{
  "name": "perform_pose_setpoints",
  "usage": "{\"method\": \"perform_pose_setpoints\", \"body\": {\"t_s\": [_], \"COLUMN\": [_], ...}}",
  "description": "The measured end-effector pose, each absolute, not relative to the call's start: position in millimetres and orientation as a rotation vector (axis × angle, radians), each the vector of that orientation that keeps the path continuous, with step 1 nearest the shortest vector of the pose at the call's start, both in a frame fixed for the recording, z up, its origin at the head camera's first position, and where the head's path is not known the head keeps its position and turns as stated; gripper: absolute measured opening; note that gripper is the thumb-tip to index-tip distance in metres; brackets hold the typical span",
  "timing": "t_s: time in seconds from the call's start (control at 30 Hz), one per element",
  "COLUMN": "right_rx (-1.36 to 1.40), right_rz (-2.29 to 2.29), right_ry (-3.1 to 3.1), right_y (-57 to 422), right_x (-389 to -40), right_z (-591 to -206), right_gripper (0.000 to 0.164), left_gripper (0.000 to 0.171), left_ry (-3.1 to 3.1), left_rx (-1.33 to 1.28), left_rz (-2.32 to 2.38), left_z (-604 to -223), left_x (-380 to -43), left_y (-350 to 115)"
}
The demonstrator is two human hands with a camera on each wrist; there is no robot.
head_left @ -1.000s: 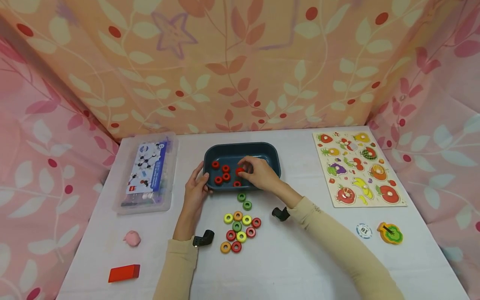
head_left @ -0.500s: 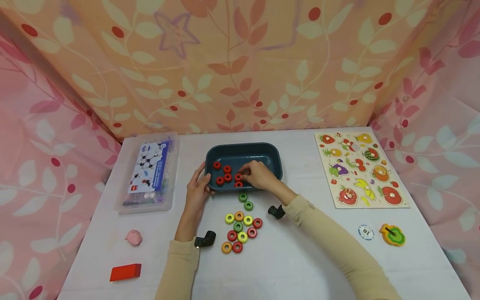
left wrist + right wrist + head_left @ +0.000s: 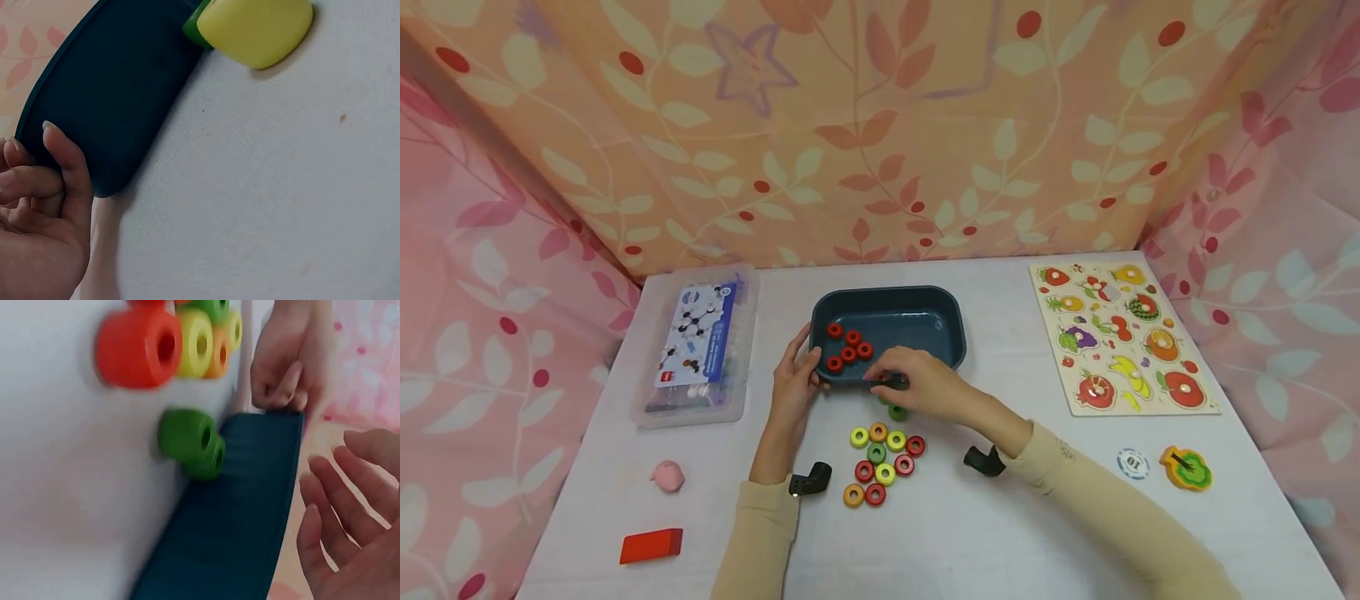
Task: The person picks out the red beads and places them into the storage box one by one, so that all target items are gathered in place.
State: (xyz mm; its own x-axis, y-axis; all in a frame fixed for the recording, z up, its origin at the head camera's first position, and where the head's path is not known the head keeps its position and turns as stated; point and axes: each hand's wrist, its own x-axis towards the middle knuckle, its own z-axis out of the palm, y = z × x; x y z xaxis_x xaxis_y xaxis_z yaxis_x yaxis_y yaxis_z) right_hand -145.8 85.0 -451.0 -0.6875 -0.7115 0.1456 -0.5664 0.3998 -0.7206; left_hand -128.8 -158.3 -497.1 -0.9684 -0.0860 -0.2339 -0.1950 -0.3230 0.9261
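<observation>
My left hand (image 3: 795, 375) grips the left end of a dark blue rectangular tray (image 3: 932, 291), thumb at the rim. In the left wrist view its fingers (image 3: 69, 153) are bent at the tray's wall. Several red rings (image 3: 834, 330) lie grouped in the tray's left part. Over the tray's front rim, my right hand (image 3: 925, 385) hovers with nothing in it; its fingers (image 3: 337, 494) are spread and loosely bent in the right wrist view. Two green rings (image 3: 185, 434) sit just outside the tray's front wall, partly covered by the right hand in the head view.
In front of the tray lie several yellow, orange, green and red rings (image 3: 885, 474). A clear plastic case (image 3: 696, 342), a pink pig figure (image 3: 667, 476) and a red block (image 3: 651, 546) are at left. At right are a fruit puzzle board (image 3: 1120, 342), a chip (image 3: 1132, 463) and a tree-shaped piece (image 3: 1186, 467).
My right hand has let go of a red ring and drawn back from inside the tray to above its front rim. The red rings have shifted slightly. The left hand stays on the tray.
</observation>
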Motion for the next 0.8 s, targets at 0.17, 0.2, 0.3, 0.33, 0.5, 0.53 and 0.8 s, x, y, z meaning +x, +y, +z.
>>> {"method": "perform_pose_setpoints", "body": {"t_s": [0.17,0.2,0.3,0.33,0.5,0.53,0.8], "right_rx": [-1.122,-1.103,-1.071,-1.057,-1.011,-1.003,-1.025], "right_rz": [-1.163,-1.146,-1.074,-1.043,-0.918,-0.904,-0.800], "right_ry": [2.363,2.352,2.304,2.290,2.285,2.292,2.312], "right_y": [102,105,115,119,128,129,121], "right_x": [-129,-127,-122,-120,-113,-112,-100], "right_z": [-457,-460,-469,-472,-481,-483,-491], "right_gripper": [0.021,0.021,0.021,0.021,0.029,0.031,0.032], "left_gripper": [0.051,0.051,0.051,0.051,0.049,0.048,0.047], "left_ry": [1.800,1.803,1.803,1.799,1.791,1.793,1.846], "left_rx": [-0.377,-0.376,-0.374,-0.374,-0.400,-0.408,-0.409], "left_rz": [2.463,2.460,2.466,2.470,2.489,2.493,2.475], "left_z": [-494,-494,-496,-499,-511,-513,-518], "left_x": [-129,-128,-129,-130,-134,-135,-136], "left_y": [-158,-158,-158,-158,-160,-160,-159]}}
